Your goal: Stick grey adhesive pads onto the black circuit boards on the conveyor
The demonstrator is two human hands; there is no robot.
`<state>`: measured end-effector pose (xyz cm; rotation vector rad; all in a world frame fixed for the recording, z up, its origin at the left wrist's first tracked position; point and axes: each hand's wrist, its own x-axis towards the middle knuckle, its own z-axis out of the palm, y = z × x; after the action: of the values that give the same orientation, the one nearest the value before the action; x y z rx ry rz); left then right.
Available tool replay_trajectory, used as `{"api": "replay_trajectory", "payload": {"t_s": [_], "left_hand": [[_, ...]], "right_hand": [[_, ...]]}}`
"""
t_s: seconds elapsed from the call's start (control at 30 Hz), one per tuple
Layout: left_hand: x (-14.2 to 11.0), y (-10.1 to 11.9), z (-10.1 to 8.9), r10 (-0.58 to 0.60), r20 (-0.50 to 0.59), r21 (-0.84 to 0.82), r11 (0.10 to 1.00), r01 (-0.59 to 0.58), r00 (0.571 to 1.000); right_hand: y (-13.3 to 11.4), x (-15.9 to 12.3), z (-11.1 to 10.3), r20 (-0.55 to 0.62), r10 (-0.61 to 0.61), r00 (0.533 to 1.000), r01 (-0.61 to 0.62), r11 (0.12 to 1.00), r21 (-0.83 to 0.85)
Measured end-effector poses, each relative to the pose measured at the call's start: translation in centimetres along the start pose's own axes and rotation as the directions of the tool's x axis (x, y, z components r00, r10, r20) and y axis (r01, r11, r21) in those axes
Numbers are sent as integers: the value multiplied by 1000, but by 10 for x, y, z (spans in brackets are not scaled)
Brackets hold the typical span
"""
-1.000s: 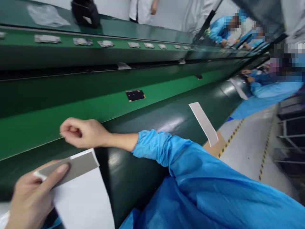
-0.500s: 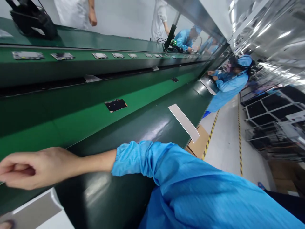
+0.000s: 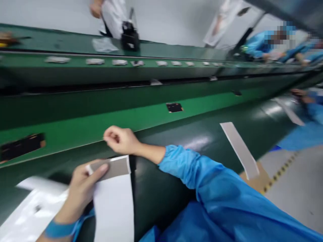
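Observation:
My left hand (image 3: pixel 82 185) holds a white sheet (image 3: pixel 113 208) by its upper end, the thumb lying over a grey band (image 3: pixel 118 168) that crosses the top. A blue band (image 3: pixel 62 229) circles the left wrist. Just above the sheet's upper edge is my right hand (image 3: pixel 122 140), closed with curled fingertips drawn together; whether anything small is pinched there is hidden. It hovers near the border between the dark green bench (image 3: pixel 161 181) and the brighter green belt (image 3: pixel 146 116). Black flat parts lie on this belt, one to the left (image 3: pixel 22 147) and one to the right (image 3: pixel 174 107).
Glossy white sheets (image 3: pixel 30 211) lie at lower left. A long grey strip with white edges (image 3: pixel 239 149) rests on the bench at right. Small silvery boards (image 3: pixel 119 62) line the upper ledge, beneath a black device (image 3: pixel 130 36). Co-workers in blue (image 3: pixel 259 42) are at far right.
The view has swung left, so the scene shifts right. My left hand and most of the white sheet now show. My right hand appears farther right and higher, still closed.

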<state>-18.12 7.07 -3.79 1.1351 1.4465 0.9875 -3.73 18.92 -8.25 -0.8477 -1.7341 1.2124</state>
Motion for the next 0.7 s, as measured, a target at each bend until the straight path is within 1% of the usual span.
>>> {"api": "replay_trajectory", "payload": {"t_s": [0.07,0.13,0.2,0.27,0.33,0.4,0.47,0.5,0.53,0.57,0.63,0.67,0.7], "left_hand": [[-4,-8,-5,-32,-18,-63,998,31,999],[-5,-13,-4,-30,9,-85,996,30,1000],[-6,-14,-1,-16,54,-70,997,20,998],[-6,-13,2,-5,102,-61,998,12,995],[-7,-9,6,2,150,-70,997,9,989],[-10,-4,11,21,207,-87,996,-3,978],[-13,1,15,61,288,-102,994,-33,956],[-14,2,17,84,335,-114,992,-48,939],[-14,2,19,104,377,-137,989,-56,921],[-13,1,19,120,414,-168,984,-54,902],[-13,-2,20,157,476,-232,971,-48,865],[-13,-4,20,174,504,-253,966,-48,846],[-14,-6,20,190,532,-265,963,-51,825]], "right_hand": [[1,0,-1,21,-49,999,50,998,-47],[-2,-2,-5,46,-99,994,103,992,-72],[-5,-5,-7,56,-123,991,128,987,-92],[-8,-7,-8,67,-113,991,119,988,-103],[-11,-6,-9,70,-74,995,79,994,-76],[-16,2,-9,34,-22,999,22,999,-23],[-24,21,-8,-5,4,1000,-4,1000,-12],[-28,35,-5,-5,-9,1000,8,999,-41],[-33,51,0,18,-40,999,42,995,-92],[-37,68,9,60,-79,995,87,985,-152],[-46,100,32,198,-123,972,173,951,-256],[-50,114,47,285,-105,953,190,938,-289],[-53,125,61,380,-61,923,189,932,-309]]}}
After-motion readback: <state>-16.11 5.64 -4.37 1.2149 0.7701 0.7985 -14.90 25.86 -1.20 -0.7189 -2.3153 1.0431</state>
